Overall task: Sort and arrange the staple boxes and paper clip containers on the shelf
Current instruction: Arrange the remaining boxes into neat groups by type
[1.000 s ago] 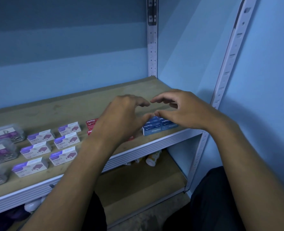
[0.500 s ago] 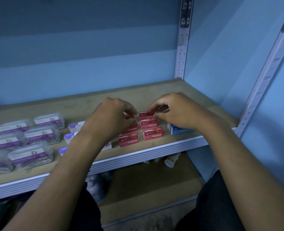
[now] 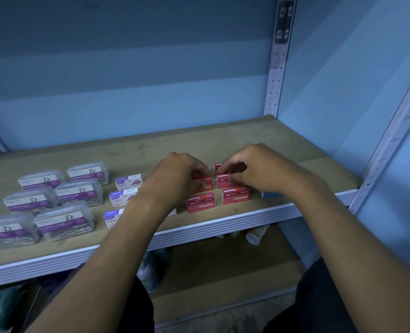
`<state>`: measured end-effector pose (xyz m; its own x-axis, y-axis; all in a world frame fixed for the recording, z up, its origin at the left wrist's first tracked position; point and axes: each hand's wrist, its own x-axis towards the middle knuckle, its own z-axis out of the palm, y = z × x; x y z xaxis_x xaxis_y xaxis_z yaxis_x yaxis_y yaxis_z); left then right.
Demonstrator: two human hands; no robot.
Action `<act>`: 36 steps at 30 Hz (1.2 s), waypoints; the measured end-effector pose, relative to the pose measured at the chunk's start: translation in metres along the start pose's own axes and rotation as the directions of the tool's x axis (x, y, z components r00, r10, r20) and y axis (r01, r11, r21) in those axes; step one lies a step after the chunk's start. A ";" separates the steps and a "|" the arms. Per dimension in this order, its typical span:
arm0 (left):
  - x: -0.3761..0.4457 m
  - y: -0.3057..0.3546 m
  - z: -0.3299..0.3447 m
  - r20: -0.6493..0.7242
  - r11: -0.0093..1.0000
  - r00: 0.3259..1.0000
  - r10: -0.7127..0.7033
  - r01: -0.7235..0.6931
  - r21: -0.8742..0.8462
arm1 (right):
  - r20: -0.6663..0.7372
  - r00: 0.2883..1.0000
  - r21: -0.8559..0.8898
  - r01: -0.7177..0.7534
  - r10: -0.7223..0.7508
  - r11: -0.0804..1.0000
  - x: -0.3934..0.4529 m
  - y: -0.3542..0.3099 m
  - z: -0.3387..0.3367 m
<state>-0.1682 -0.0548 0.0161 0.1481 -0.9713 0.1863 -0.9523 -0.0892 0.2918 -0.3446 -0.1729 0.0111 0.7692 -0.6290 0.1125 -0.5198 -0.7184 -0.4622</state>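
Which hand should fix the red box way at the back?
Probably the right hand. Its fingertips already pinch at the rearmost red staples box, in the right-hand column. The left hand is busy on the left column's red box, and would have to cross over.

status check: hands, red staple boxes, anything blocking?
Left hand and right hand both pinching red staple boxes in the grid. Purple boxes and clip containers lined up left. Nothing blocking.
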 end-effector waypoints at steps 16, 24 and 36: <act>-0.011 0.000 -0.004 -0.074 0.998 0.997 0.006 -0.010 -0.056 | -0.047 0.999 0.007 0.004 -0.003 1.000 -0.010 -0.007 -0.005; -0.020 0.001 -0.006 -0.055 0.996 0.998 0.033 -0.037 -0.080 | -0.027 1.000 0.004 -0.008 0.008 1.000 -0.018 -0.011 -0.008; -0.020 0.001 -0.001 0.002 0.994 0.995 0.105 -0.105 -0.013 | 0.040 0.999 -0.051 -0.002 0.004 0.999 -0.019 -0.009 -0.004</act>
<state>-0.1718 -0.0347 0.0137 0.0471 -0.9757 0.2138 -0.9590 0.0157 0.2830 -0.3557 -0.1557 0.0163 0.7814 -0.6194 0.0760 -0.5394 -0.7315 -0.4171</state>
